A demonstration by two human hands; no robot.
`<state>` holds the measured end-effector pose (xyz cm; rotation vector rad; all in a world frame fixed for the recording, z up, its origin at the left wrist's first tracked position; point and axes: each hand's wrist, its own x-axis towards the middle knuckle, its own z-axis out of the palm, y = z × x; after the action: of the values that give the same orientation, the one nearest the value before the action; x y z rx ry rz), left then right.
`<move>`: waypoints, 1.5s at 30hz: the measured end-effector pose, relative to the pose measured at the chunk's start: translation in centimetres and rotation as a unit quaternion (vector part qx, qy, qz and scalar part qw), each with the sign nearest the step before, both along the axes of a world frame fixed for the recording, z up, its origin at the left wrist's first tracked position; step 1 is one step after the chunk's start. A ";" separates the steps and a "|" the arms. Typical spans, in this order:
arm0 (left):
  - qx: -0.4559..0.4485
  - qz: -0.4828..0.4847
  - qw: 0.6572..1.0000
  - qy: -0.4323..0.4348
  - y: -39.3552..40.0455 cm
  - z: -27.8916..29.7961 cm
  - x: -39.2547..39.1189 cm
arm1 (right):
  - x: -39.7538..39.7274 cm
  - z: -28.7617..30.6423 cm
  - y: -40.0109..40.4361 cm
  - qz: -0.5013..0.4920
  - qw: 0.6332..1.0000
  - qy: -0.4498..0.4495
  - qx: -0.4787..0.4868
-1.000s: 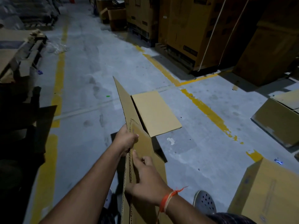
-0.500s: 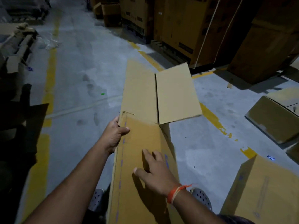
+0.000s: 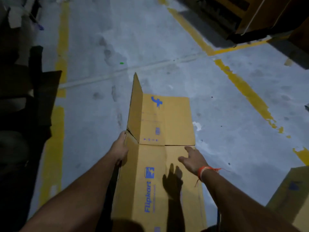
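The left hand (image 3: 120, 147) holds the left edge of the cardboard box (image 3: 150, 173), just where a flap begins; its fingertips are hidden behind the board. The right hand (image 3: 192, 159) is spread wide with straight fingers over the box's right side and grips nothing, its shadow falling on the panel below it. An orange thread (image 3: 206, 169) circles that wrist. The box is flattened and runs away from the person above the concrete floor (image 3: 93, 123) with blue print facing up. One narrow flap (image 3: 136, 106) stands upright and the wider flap (image 3: 173, 121) beside it lies nearly level. Yellow lines (image 3: 247, 91) cross the floor, and another carton (image 3: 291, 191) sits at the lower right.
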<state>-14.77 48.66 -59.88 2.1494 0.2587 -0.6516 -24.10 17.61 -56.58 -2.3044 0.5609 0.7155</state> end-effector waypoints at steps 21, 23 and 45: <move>0.091 -0.050 0.988 -0.116 -1.5 -6.9 2.9 | 6.9 -19.2 -8.8 -0.175 0.982 0.002 0.066; 0.088 -0.038 0.990 -0.108 -1.4 -6.8 2.9 | 7.0 -19.8 -8.9 -0.180 0.981 -0.002 0.078; 0.084 -0.030 0.989 -0.119 -3.5 -6.6 2.3 | 5.5 -16.6 -7.4 -0.154 0.965 -0.166 0.133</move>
<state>-12.45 45.18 -66.49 2.3791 0.1226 -0.4122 -18.56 10.18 -73.21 -1.9691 0.6062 0.2314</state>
